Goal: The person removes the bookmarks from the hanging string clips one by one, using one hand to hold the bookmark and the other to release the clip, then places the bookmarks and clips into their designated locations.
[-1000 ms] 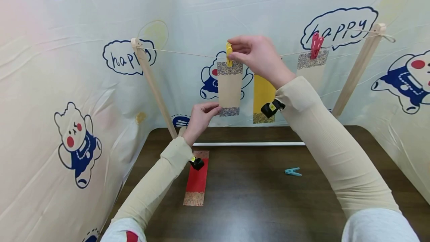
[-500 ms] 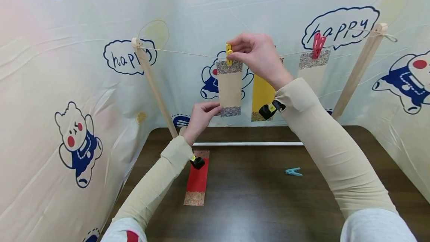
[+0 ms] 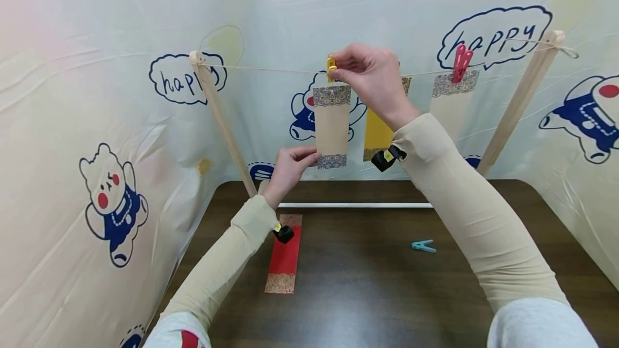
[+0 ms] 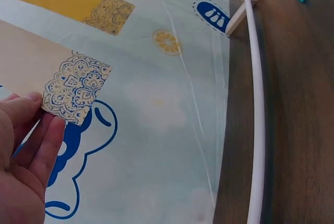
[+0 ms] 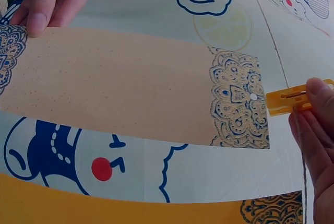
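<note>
A beige paper bookmark [image 3: 331, 125] with blue lace-patterned ends hangs upright below the string, a small hole near its top edge. My left hand [image 3: 290, 171] pinches its lower left edge between thumb and fingers, also plain in the left wrist view. A yellow clothespin [image 5: 292, 98] is pinched by my right hand [image 3: 372, 79] at the string [image 5: 279, 59]. The clothespin's tip sits right at the bookmark's top edge, no longer overlapping the patterned band. Behind my right wrist hangs a yellow bookmark [image 3: 379, 128], its top partly hidden by that hand.
Another beige bookmark [image 3: 452, 103] hangs to the right under a red clothespin [image 3: 461, 63]. Wooden posts [image 3: 222, 122] hold the string, and a white rod [image 3: 358, 205] runs low between them. On the dark table [image 3: 358, 294] lie a red bookmark [image 3: 284, 254] and a blue clothespin [image 3: 423, 246].
The yellow clothespin has moved up off the beige bookmark's top band, with my right hand rising slightly. The string and the yellow bookmark have lifted too. My left hand keeps its hold.
</note>
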### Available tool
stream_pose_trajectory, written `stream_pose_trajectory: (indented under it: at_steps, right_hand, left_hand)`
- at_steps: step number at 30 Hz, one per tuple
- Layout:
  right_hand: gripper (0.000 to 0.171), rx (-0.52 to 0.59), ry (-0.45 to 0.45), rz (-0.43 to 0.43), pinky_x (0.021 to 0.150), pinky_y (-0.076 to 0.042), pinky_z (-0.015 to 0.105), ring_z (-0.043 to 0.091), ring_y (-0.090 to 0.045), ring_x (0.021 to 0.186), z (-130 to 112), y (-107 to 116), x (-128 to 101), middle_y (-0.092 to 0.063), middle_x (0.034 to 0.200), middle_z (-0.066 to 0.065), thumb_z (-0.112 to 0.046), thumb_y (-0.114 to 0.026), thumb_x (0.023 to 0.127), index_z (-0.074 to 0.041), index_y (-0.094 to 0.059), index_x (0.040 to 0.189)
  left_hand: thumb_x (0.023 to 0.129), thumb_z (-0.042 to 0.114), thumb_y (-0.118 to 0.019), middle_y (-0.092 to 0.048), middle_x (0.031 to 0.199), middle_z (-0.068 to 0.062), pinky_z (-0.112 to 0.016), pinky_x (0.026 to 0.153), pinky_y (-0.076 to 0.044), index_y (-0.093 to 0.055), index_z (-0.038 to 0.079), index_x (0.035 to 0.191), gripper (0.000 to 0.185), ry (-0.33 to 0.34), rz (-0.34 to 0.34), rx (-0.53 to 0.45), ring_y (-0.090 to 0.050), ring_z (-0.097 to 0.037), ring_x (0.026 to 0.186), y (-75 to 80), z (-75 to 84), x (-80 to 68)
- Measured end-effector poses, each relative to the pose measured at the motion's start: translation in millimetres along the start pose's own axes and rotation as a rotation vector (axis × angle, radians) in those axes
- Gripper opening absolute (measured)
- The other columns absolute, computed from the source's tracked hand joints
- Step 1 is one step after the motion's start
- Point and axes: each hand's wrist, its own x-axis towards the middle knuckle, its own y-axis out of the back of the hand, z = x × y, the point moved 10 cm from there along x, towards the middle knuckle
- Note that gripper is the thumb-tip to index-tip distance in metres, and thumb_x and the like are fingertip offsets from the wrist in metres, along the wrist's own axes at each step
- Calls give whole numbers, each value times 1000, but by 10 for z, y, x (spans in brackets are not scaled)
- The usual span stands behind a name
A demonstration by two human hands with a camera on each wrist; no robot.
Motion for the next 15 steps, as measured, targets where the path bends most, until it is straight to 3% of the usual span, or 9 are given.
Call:
stream_pose_trajectory:
  at_steps: [15]
  right_hand:
    - [23, 90, 75, 98, 90, -59, 24, 15, -76, 98, -51, 47, -18, -77, 113, 13, -1, -79, 90, -2, -77, 113]
  left_hand:
    - [100, 13, -71, -77, 115, -12, -33, 94, -59, -78, 5, 120, 23, -13, -11, 25, -76, -23, 97, -12, -9, -26]
